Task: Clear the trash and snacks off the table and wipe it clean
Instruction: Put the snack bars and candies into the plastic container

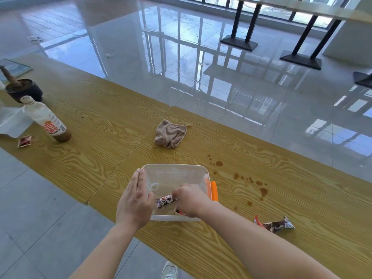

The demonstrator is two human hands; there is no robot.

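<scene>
Fingers (177,193) hold one wrapper (165,200); another wrapper (276,224) outside.

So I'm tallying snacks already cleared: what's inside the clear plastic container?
The clear plastic container holds one brown patterned snack wrapper, pinched by the right hand. A red scrap shows under that hand; anything else beneath is hidden.

The right hand (188,200) holds a snack wrapper (165,200) inside a clear box (175,172) on the wooden table (112,125). The left hand (135,200) rests flat against the box's side. A brown cloth (170,133) lies near dark spots (249,182).
</scene>
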